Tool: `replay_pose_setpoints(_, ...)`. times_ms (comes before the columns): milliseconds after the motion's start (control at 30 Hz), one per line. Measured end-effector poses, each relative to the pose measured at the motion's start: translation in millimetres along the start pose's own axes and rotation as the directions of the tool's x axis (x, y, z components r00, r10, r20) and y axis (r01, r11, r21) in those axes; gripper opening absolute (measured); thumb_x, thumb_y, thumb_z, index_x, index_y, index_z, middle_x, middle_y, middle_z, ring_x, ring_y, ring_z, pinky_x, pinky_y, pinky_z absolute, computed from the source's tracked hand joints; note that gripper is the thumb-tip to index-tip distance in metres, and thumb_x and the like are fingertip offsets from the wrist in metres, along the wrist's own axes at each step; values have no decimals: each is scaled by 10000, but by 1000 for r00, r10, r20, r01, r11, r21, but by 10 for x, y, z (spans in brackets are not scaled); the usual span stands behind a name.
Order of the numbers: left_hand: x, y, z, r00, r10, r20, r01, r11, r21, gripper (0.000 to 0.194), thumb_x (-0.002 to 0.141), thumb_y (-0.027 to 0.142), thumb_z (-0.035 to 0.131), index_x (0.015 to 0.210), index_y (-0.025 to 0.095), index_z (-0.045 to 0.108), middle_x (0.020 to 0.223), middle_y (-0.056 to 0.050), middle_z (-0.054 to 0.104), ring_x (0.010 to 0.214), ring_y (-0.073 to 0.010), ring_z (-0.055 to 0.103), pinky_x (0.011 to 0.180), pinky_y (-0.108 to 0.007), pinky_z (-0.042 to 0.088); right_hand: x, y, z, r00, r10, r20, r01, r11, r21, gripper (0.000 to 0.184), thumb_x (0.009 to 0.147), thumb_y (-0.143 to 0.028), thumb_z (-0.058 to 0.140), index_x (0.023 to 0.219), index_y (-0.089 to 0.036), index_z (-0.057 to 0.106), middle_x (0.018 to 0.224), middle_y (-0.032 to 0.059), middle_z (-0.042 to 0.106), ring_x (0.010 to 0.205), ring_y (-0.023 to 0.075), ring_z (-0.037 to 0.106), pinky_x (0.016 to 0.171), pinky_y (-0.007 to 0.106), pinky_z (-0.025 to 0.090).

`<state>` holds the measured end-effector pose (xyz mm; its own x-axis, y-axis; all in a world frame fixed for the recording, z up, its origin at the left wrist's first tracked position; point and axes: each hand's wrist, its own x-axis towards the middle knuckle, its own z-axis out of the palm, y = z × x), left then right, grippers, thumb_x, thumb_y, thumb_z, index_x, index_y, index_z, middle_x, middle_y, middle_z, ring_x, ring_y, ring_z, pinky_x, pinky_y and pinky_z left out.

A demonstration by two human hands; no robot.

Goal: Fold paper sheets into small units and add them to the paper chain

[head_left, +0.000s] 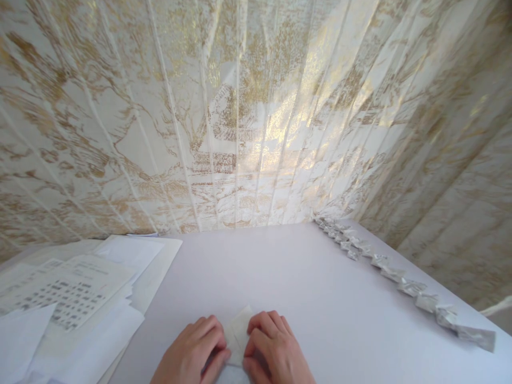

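A small piece of folded white paper [240, 333] lies on the table at the bottom middle, with my hands on either side of it. My left hand [194, 349] is closed, its curled fingers and thumb pinching the paper's left side. On the right side, my right hand [276, 349] grips the paper the same way, with thumb and bent fingers together. One pointed corner sticks up between the hands. The lower part of the paper is partly hidden by my fingers and the frame's edge.
Loose sheets, one a printed sheet [76, 290], are piled on the left of the white table [240, 266]. Several small folded paper pieces [426, 302] form a row along the right edge. A white curtain [180, 117] with gold patterns hangs behind.
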<state>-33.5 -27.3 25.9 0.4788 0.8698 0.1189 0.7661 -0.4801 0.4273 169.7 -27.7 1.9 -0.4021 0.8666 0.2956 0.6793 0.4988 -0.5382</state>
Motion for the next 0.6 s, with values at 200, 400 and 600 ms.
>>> replay_pose_setpoints(200,70,89,152,993,-40,-114,58,986,159,180,859,126,458,744,214,564,813,2,608,769,-187,568,683,-305,387,12,31,-5,999,-11,-41,13,999,41,230,634,-79,700,794,-229,631,865,-17,626,841,186,558,747,294,431)
replay_pose_setpoints(400,54,123,155,995,1,-104,26,965,261,195,846,88,442,792,215,581,841,-18,622,805,-217,585,679,-329,381,0,76,-41,984,-160,-82,163,986,25,199,703,-82,673,808,-250,657,864,-14,631,821,171,567,732,286,439)
replay_pose_setpoints(600,49,161,222,989,-31,-146,79,938,337,226,873,63,419,785,203,573,863,-43,626,835,-239,587,723,-365,388,-103,144,-118,907,-403,-125,371,903,-216,41,880,-253,646,901,-287,652,977,-30,683,889,171,579,748,275,442)
